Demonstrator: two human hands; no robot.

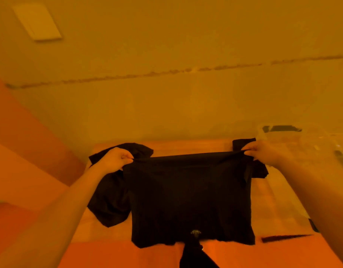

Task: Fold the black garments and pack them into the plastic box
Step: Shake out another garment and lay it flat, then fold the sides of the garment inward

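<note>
Fingers and thumb of the left hand point(116, 158) pinch the far-left corner of the black garment point(190, 198), and the right hand point(263, 152) pinches the far-right corner the same way, so the taut top edge runs left to right between them while the cloth hangs toward the near side over the orange surface point(279, 254). More black fabric point(108, 202) bunches just left of it, and the clear plastic box point(310, 151) sits right behind the right hand, the nearer one for packing. Heavy orange light and blur hide the box's walls and contents, and the near dark strip is cut off.
</note>
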